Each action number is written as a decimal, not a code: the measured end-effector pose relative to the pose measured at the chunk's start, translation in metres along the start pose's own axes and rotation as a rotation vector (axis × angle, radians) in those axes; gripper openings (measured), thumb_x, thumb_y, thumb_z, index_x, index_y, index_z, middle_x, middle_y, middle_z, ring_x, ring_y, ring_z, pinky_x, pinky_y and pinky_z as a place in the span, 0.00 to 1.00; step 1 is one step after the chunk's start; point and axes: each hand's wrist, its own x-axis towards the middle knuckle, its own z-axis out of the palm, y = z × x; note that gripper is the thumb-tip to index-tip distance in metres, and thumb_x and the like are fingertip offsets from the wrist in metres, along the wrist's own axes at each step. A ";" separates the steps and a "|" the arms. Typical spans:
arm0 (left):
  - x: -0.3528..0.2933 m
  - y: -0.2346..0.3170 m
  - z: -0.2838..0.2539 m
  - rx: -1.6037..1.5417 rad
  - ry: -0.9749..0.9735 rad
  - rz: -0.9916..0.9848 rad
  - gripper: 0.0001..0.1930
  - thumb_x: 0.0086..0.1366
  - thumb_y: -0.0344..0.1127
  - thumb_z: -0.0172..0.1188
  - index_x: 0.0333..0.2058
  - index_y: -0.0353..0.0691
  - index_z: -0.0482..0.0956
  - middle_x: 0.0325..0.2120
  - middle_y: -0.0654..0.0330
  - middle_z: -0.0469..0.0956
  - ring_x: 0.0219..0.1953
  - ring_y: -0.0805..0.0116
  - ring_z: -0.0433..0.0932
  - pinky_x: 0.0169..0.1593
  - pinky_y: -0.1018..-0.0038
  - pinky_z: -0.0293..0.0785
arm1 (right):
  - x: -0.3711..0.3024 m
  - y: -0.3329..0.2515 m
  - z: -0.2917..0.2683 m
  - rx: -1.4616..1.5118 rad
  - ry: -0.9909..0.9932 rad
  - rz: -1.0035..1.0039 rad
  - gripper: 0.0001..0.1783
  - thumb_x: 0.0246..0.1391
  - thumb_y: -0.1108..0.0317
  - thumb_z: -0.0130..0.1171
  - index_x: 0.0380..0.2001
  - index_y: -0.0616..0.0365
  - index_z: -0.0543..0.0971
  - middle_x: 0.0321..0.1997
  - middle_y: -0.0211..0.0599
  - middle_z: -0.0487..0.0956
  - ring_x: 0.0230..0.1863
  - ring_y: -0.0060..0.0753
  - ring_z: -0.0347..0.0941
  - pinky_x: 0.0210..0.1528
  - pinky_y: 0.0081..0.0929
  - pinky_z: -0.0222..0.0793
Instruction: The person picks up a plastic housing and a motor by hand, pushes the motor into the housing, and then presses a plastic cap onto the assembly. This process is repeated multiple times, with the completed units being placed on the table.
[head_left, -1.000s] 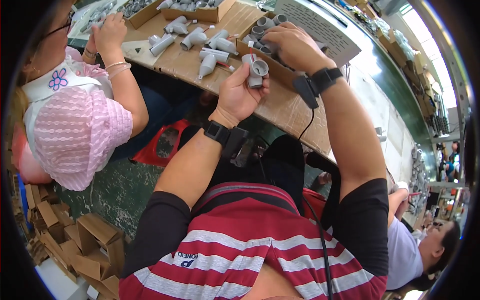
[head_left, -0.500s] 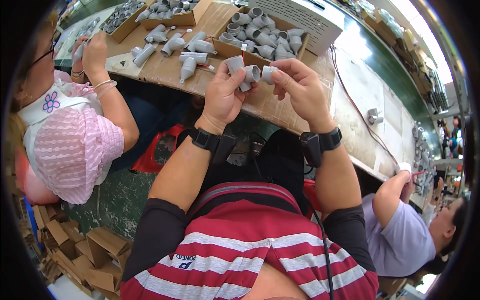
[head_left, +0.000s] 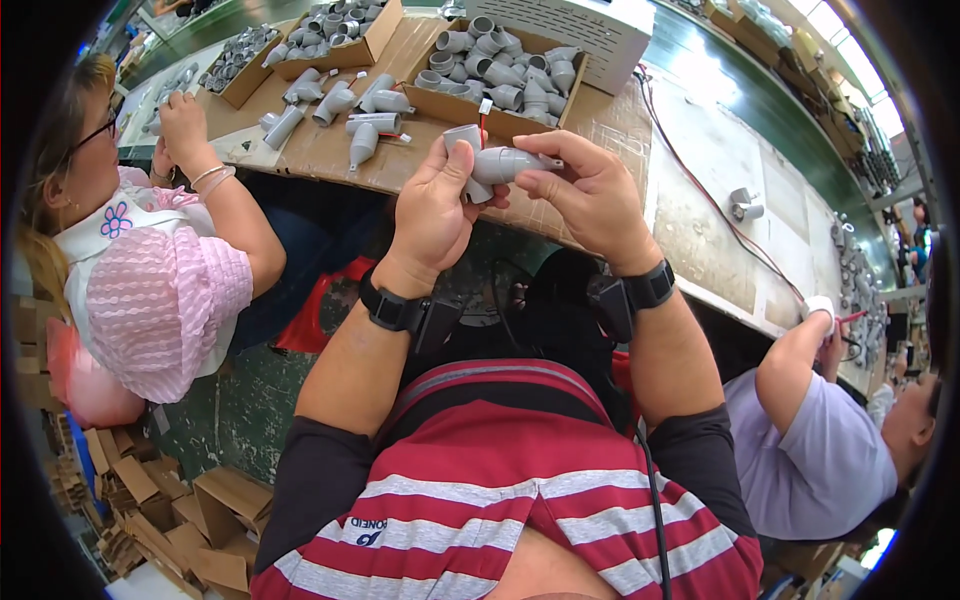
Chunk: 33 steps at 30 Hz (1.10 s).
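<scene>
Left hand (head_left: pixel 428 212) and right hand (head_left: pixel 602 200) pinch grey fitting (head_left: pixel 507 165): branched, smooth, tapering rightward; red wire (head_left: pixel 484 131), white connector (head_left: pixel 485 106) atop.

The desk (head_left: pixel 685 225) holds an open cardboard box (head_left: pixel 450 107) full of gray caps (head_left: pixel 503 72). Gray pipe fittings (head_left: pixel 363 150) lie left of the box, wires (head_left: pixel 742 237) right of it.
</scene>
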 end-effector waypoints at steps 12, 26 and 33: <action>0.003 -0.013 0.006 0.450 0.022 0.236 0.15 0.80 0.46 0.48 0.50 0.40 0.68 0.36 0.62 0.77 0.32 0.74 0.77 0.35 0.75 0.76 | 0.001 0.001 -0.006 0.444 0.045 0.532 0.17 0.69 0.58 0.60 0.40 0.64 0.79 0.25 0.36 0.81 0.18 0.19 0.74 0.18 0.18 0.71; 0.010 -0.027 -0.004 0.074 0.053 -0.063 0.16 0.78 0.47 0.51 0.48 0.39 0.72 0.34 0.57 0.79 0.30 0.68 0.78 0.32 0.72 0.76 | 0.007 0.006 -0.045 0.460 -0.001 0.691 0.21 0.69 0.55 0.59 0.49 0.67 0.79 0.29 0.37 0.82 0.23 0.26 0.79 0.25 0.22 0.78; 0.015 -0.027 -0.002 0.092 0.083 -0.061 0.16 0.78 0.48 0.51 0.48 0.39 0.71 0.33 0.57 0.79 0.29 0.68 0.79 0.30 0.72 0.77 | -0.003 0.024 -0.013 -0.511 -0.061 -0.061 0.18 0.58 0.60 0.64 0.47 0.61 0.78 0.34 0.45 0.83 0.30 0.41 0.82 0.33 0.33 0.79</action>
